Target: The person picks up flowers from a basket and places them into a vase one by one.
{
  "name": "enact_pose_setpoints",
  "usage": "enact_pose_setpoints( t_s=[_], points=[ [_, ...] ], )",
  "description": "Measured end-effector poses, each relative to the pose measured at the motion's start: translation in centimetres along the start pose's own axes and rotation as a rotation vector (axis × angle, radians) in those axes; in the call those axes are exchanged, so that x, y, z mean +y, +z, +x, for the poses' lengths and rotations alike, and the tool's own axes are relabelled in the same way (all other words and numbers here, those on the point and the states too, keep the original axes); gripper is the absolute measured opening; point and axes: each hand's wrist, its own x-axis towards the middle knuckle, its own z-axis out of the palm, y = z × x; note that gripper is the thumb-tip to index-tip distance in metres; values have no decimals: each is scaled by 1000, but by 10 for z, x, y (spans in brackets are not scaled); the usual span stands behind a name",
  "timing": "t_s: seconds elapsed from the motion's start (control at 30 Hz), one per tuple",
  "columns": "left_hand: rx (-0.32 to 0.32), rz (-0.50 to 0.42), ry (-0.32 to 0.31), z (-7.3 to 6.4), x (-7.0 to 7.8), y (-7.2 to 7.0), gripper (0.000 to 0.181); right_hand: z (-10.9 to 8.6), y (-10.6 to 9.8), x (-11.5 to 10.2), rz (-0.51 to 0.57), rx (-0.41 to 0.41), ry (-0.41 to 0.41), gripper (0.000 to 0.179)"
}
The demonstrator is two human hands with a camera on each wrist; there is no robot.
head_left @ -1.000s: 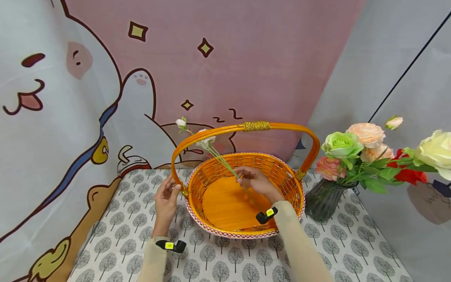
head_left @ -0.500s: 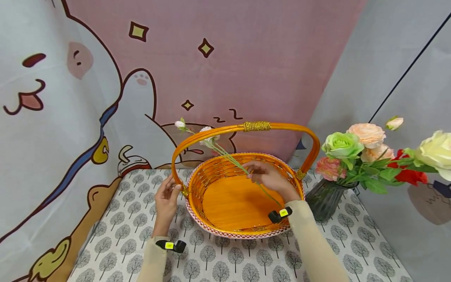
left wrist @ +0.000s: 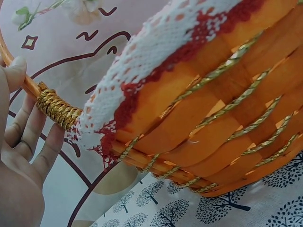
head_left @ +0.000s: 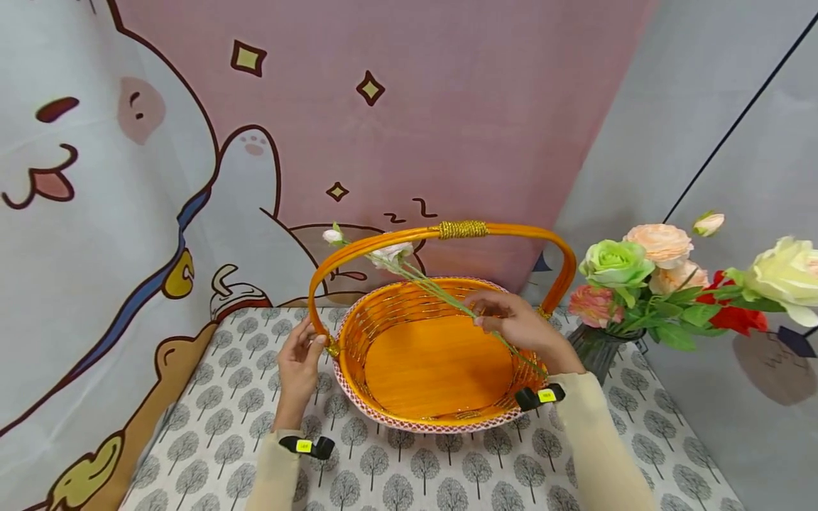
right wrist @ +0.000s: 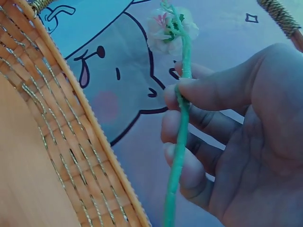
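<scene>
An orange woven basket (head_left: 434, 365) with a tall arched handle (head_left: 463, 229) stands on the table, its floor bare. My left hand (head_left: 300, 365) grips the handle's left foot; the left wrist view has thumb and fingers on either side of it, just above the gold cord wrapping (left wrist: 57, 109). Over the basket's right half, my right hand (head_left: 525, 331) pinches the green stem (right wrist: 177, 163) of an artificial flower. That stem slants up to the left, its white bloom (head_left: 391, 255) and small bud (head_left: 332, 235) at the handle's left arm. Beyond the fingers, the stem's lower end reaches the right wrist.
A dark ribbed glass vase (head_left: 597, 351) holding several artificial flowers, among them a green rose (head_left: 616, 262), stands right of the basket. Its blooms spread toward the right wall. A tree-print cloth (head_left: 396, 490) covers the table, and a cartoon curtain (head_left: 486, 106) hangs behind.
My right hand has moved right across the basket, drawing the flower's stem with it, and the bloom has shifted slightly right. The left hand keeps its grip on the handle.
</scene>
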Motion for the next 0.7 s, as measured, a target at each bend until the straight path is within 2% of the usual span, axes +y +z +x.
enact_pose_setpoints(
  t_s=[0.17, 0.27, 0.43, 0.7],
  points=[
    [-18, -13, 64, 1, -3, 0, 48, -15, -9, 2, -62, -30, -52, 28],
    [-19, -35, 62, 1, -4, 1, 47, -26, -14, 6, -84, -43, -71, 27],
    [-25, -60, 40, 3, -2, 2, 44, -46, -24, 14, -61, -73, -95, 26],
    [-21, -79, 52, 3, -3, 1, 46, -77, -40, 26, -50, -84, -110, 26]
  ],
)
